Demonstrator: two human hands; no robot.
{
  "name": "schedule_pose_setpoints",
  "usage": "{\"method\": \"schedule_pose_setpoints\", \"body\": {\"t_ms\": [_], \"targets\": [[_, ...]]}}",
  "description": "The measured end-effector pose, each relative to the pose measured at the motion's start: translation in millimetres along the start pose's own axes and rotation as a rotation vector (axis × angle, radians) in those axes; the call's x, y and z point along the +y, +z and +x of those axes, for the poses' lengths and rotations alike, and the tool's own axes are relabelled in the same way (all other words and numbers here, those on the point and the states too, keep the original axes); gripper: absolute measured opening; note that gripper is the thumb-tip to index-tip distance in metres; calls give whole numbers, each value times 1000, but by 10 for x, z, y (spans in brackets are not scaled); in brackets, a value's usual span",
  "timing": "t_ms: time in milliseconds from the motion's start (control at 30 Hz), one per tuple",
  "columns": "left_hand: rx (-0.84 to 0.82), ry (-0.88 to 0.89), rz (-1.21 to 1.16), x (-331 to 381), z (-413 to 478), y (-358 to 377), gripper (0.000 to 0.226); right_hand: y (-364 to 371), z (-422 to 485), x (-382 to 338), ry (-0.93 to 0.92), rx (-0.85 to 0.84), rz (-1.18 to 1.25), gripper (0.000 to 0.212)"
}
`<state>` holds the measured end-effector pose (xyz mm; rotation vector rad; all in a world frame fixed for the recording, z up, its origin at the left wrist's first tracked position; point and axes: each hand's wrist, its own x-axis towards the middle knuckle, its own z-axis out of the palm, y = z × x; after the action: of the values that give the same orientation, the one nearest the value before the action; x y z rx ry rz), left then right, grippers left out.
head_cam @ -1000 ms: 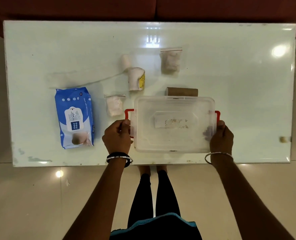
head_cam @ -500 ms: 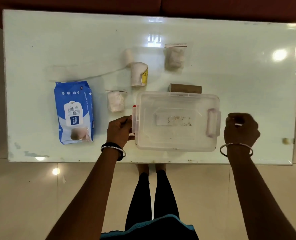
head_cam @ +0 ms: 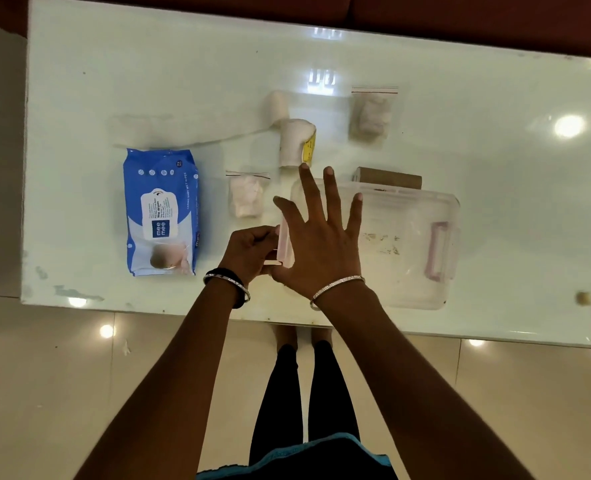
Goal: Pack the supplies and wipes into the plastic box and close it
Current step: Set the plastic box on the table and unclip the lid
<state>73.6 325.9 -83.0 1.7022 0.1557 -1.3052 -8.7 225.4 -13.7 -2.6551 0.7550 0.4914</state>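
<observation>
The clear plastic box (head_cam: 404, 244) with its lid on lies near the table's front edge. My left hand (head_cam: 250, 252) grips the box's left latch (head_cam: 284, 245), which is flipped up. My right hand (head_cam: 318, 237) hovers flat over the lid's left half, fingers spread, holding nothing. The right latch (head_cam: 439, 251) is flipped up too. A blue wet-wipes pack (head_cam: 162, 213) lies to the left. Two small zip bags of cotton (head_cam: 247, 195) (head_cam: 372, 114), a white bandage roll (head_cam: 295, 142), a smaller unrolled gauze roll (head_cam: 276, 107) and a brown roll (head_cam: 387, 176) lie behind the box.
The white glossy table (head_cam: 512, 168) has its front edge just below the box. A small beige object (head_cam: 583, 298) sits at the front right corner. A loose gauze strip (head_cam: 183, 142) trails left from the small roll. My legs stand below the table edge.
My right hand left the box's right side and swung left over the lid with fingers spread. The left latch has been lifted up by my left hand. The camera view moved closer.
</observation>
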Motion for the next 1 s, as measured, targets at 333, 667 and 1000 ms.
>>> {"method": "schedule_pose_setpoints", "body": {"t_ms": [333, 667, 1000], "targets": [[16, 47, 5, -27, 20, 23, 16, -84, 201, -104, 105, -13, -61, 74], [49, 52, 65, -35, 13, 62, 18, -132, 168, -66, 67, 29, -65, 68], [76, -44, 35, 35, -58, 72, 19, -999, -317, 249, -31, 105, 164, 72]]}}
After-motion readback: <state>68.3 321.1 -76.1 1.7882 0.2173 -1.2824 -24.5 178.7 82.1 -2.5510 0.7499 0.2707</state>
